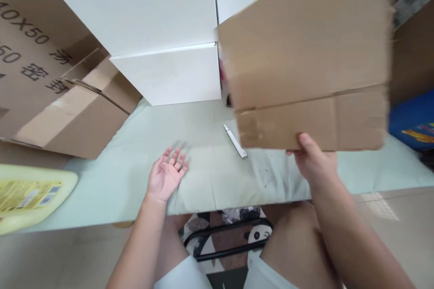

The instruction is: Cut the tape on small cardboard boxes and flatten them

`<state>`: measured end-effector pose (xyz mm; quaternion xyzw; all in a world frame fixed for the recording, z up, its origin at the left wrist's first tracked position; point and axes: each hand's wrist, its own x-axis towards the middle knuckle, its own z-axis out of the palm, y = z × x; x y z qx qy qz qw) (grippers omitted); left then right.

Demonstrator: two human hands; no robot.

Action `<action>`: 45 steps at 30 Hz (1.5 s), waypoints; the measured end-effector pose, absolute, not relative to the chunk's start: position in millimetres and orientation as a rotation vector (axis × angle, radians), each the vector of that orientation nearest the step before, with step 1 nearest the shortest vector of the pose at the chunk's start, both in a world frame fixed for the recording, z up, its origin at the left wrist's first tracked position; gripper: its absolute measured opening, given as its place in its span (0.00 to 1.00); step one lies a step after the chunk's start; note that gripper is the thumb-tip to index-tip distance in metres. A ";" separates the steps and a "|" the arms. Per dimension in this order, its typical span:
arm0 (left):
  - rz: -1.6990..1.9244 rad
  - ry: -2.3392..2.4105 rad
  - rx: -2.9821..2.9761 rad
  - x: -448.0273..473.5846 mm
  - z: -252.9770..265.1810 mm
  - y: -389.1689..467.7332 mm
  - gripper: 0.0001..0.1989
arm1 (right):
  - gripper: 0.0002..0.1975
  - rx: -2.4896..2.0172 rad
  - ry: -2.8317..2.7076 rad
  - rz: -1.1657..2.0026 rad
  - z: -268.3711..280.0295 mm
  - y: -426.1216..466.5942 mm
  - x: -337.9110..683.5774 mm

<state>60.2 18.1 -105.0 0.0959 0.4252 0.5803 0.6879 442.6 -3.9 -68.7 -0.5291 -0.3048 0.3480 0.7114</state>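
My right hand (315, 158) pinches the lower edge of a large flat piece of brown cardboard (305, 63), thumb in front. The cardboard stands raised over the right part of the table, with a crease running across its lower part. Palm up, my left hand (167, 174) rests at the table's near side with its fingers apart and nothing in it. Between the hands a slim white utility knife (235, 142) lies on the pale green tablecloth (203, 122), just left of the cardboard's lower corner.
Printed brown boxes (68, 99) stand at the left. A pale yellow bottle (37, 196) lies in front of them. White panels (166, 72) rise at the back. On the right is a blue package (413, 119), partly behind the cardboard. A black metal bar (230, 230) shows below the table edge.
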 end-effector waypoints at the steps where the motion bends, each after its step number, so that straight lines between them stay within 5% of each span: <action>1: 1.296 0.958 0.206 61.8 -103.6 18.2 0.07 | 0.20 -1.139 -0.602 0.677 -62.1 3.5 453.5; 11: 1.303 0.989 0.151 70.3 -98.4 18.8 0.06 | 0.20 -1.450 -0.340 0.183 -42.4 46.8 553.2; 42: 1.289 0.974 0.123 73.4 -92.6 17.3 0.09 | 0.19 -1.855 -0.667 0.050 5.4 153.5 579.3; 45: 1.291 0.967 0.130 72.9 -93.4 17.2 0.08 | 0.31 -1.875 -0.765 0.176 15.6 168.6 573.2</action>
